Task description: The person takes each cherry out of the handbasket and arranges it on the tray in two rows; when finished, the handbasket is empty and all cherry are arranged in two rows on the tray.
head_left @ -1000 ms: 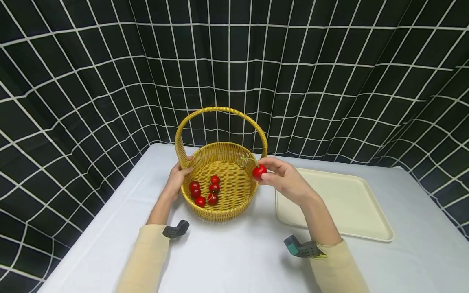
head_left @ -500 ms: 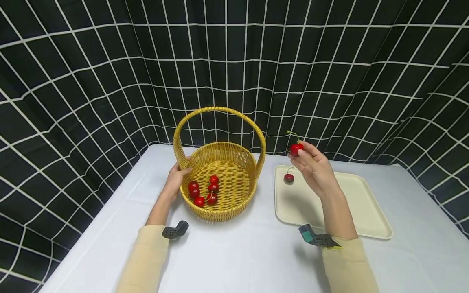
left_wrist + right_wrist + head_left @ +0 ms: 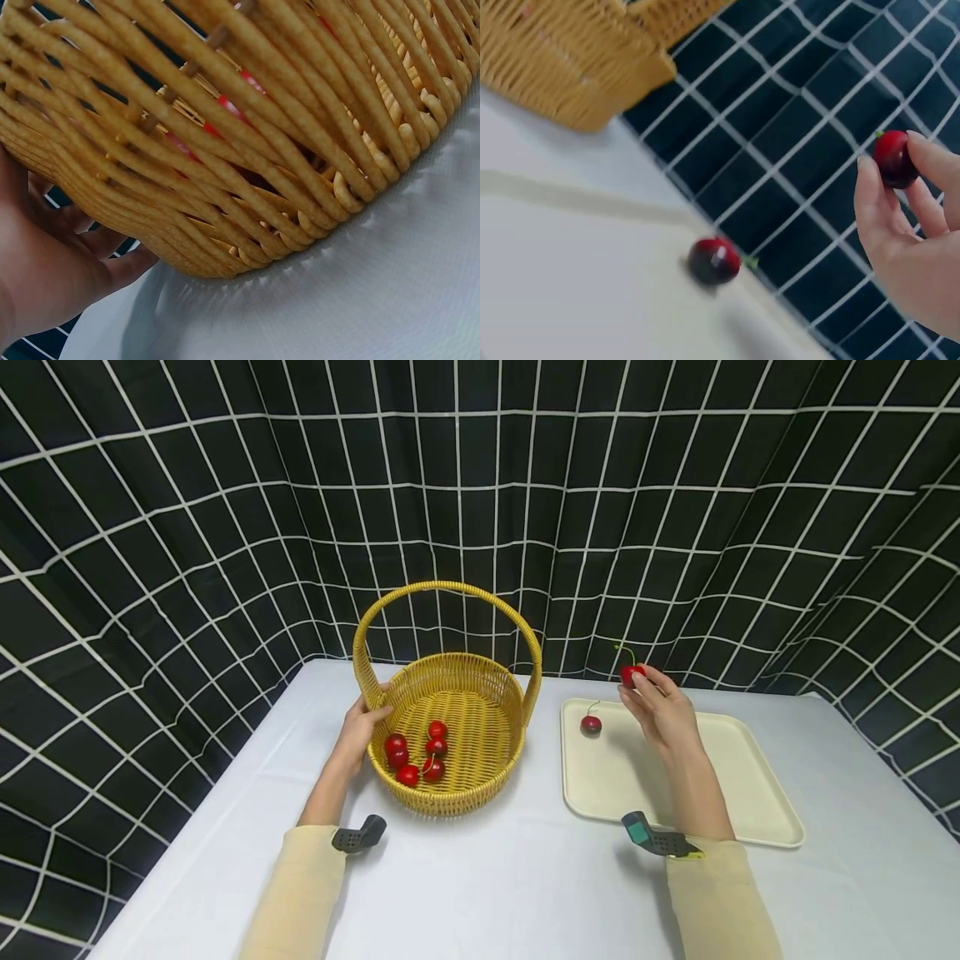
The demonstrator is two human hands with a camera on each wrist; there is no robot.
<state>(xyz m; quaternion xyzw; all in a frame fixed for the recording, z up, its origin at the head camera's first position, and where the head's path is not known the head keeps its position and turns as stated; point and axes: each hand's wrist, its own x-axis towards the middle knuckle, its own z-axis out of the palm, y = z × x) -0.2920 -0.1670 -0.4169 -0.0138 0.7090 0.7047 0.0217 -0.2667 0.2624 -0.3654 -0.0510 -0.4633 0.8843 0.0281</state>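
My left hand (image 3: 360,728) grips the left side of a yellow wicker basket (image 3: 480,789), thumb over the rim near the handle's base; in the left wrist view its fingers lie against the woven wall. Several red cherries (image 3: 433,767) lie in the left half of the basket. Above the far part of a cream tray (image 3: 720,777), my right hand (image 3: 663,714) pinches a cherry (image 3: 895,159) between thumb and fingertips, its green stem pointing up in the head view. A darker cherry (image 3: 591,724) with a stem rests on the tray near its far left corner.
A white cloth (image 3: 495,885) covers the table. Behind it hangs a black curtain (image 3: 495,510) with a white grid, which also runs along both sides. The basket's tall arched handle (image 3: 447,586) stands upright.
My right hand has carried its cherry from the basket's right rim rightward over the tray, then slightly farther right and lower. The cherry on the tray came into view. My left hand stays put.
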